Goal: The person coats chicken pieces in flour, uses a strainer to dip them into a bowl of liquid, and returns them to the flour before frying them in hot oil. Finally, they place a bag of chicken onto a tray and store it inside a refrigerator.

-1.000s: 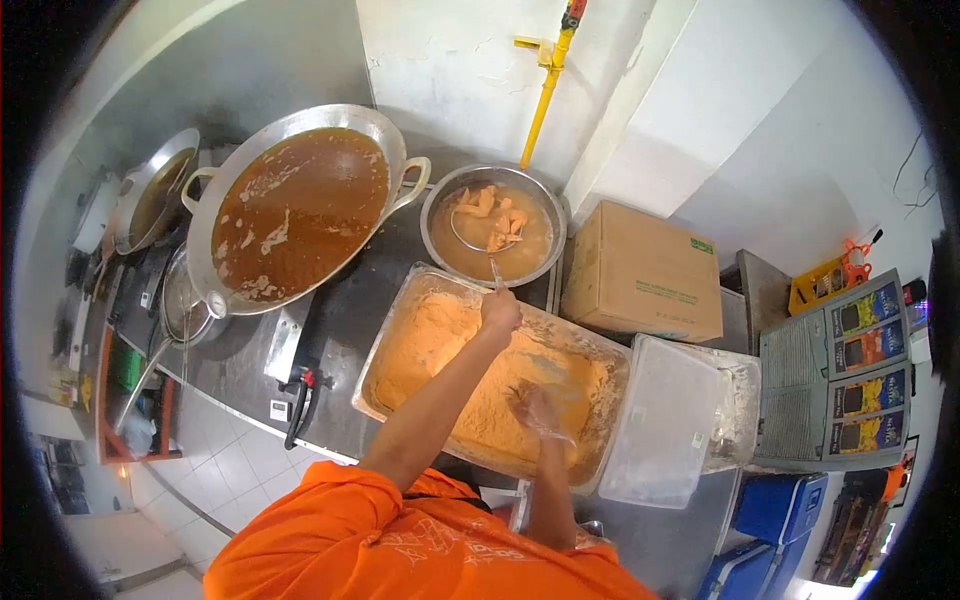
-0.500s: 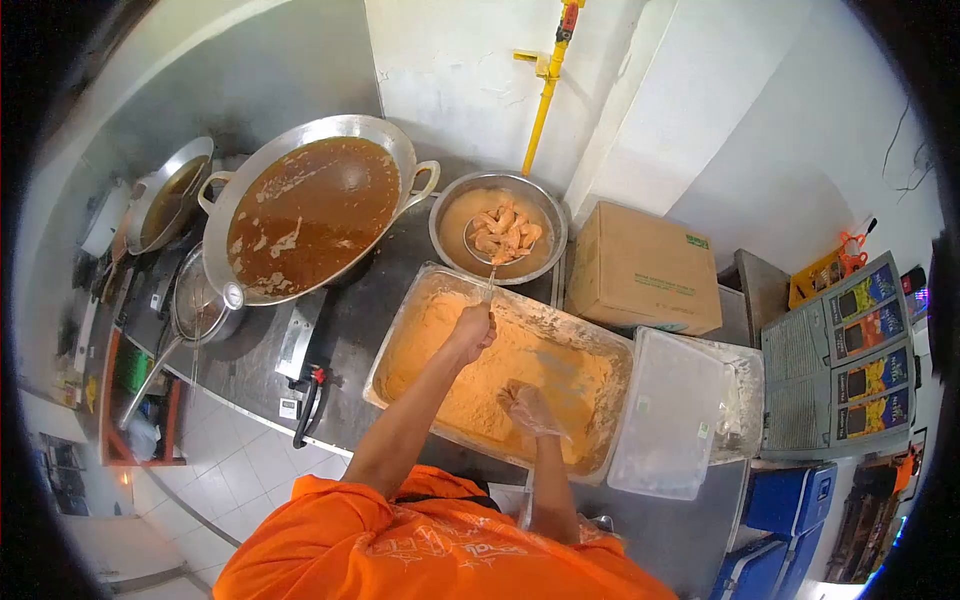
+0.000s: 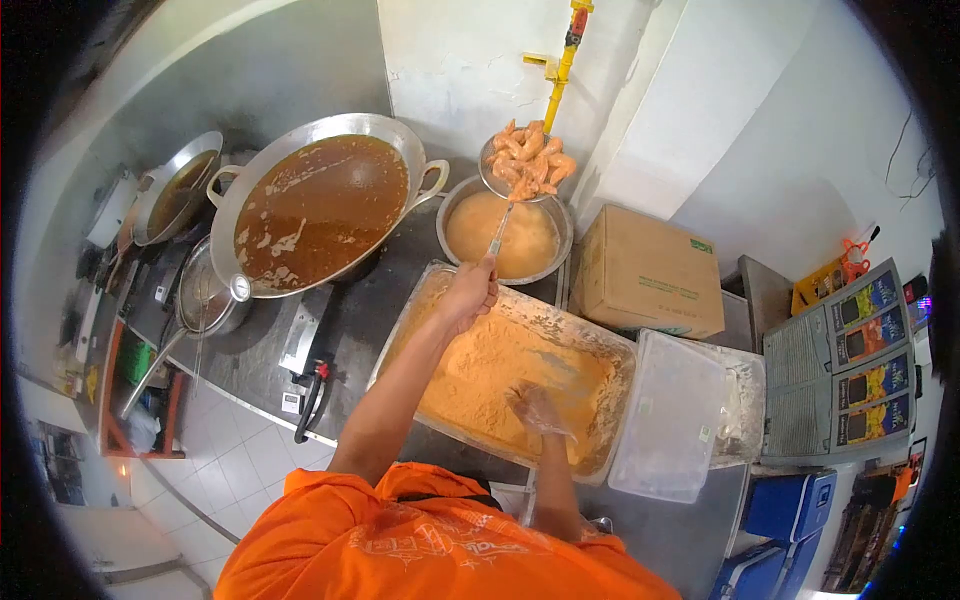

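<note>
My left hand (image 3: 470, 292) is closed round the handle of a wire skimmer (image 3: 497, 240). The skimmer is raised above a metal bowl (image 3: 446, 240) of cloudy orange liquid, and raw chicken pieces (image 3: 527, 160) are heaped in it. My right hand (image 3: 537, 408), in a thin clear plastic glove dusted with flour, rests at the orange flour (image 3: 470, 370) in a large metal tray (image 3: 622, 365). Its fingers are stretched out and partly coated, with nothing seen in them.
A big two-handled wok (image 3: 410, 150) of brown oil with a thermometer stands left, beside a long-handled strainer (image 3: 205, 290). Right of the bowl is a cardboard box (image 3: 650, 270). A translucent lid (image 3: 668, 415) overlaps the tray's right side. Blue coolers (image 3: 790, 500) stand lower right.
My left hand has lifted the skimmer with the chicken pieces up out of the bowl, away from me. My right hand stays over the flour, shifted only slightly.
</note>
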Demonstrator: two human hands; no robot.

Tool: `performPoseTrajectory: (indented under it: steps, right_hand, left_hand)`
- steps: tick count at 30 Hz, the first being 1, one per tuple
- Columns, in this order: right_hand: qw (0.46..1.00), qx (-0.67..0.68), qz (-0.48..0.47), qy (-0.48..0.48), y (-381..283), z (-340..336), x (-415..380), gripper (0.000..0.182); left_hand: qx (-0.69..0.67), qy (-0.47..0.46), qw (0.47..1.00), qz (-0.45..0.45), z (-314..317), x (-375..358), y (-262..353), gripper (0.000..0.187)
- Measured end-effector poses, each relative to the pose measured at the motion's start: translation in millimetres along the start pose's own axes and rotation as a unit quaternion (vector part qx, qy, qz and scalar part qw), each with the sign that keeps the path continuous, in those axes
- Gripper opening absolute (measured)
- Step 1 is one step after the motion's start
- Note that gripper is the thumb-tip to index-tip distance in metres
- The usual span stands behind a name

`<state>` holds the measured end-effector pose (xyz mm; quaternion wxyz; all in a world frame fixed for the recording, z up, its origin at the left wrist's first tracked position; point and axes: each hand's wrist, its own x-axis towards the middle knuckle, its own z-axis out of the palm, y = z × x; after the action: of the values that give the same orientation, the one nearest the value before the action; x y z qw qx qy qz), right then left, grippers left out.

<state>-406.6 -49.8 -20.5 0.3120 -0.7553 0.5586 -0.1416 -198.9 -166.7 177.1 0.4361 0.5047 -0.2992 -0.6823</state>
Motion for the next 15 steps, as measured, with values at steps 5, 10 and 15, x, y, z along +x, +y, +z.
performPoseTrajectory:
  steps: [5,10,15]
  right_hand:
    - [0.99,0.134,0.052,0.002,57.1,56.0,7.5,0.031]
    - [0.987,0.133,0.075,-0.048,-6.6,1.6,0.5,0.03]
    - [0.998,0.051,0.029,-0.022,1.9,10.2,1.3,0.028]
  left_hand:
    - [-0.01,0.004,0.999,-0.048,-18.0,9.7,-29.8,0.036]
    - [0.041,0.025,0.995,-0.086,-39.4,12.2,-61.5,0.037]
    - [0.051,0.016,0.996,-0.076,-32.9,5.0,-39.9,0.038]
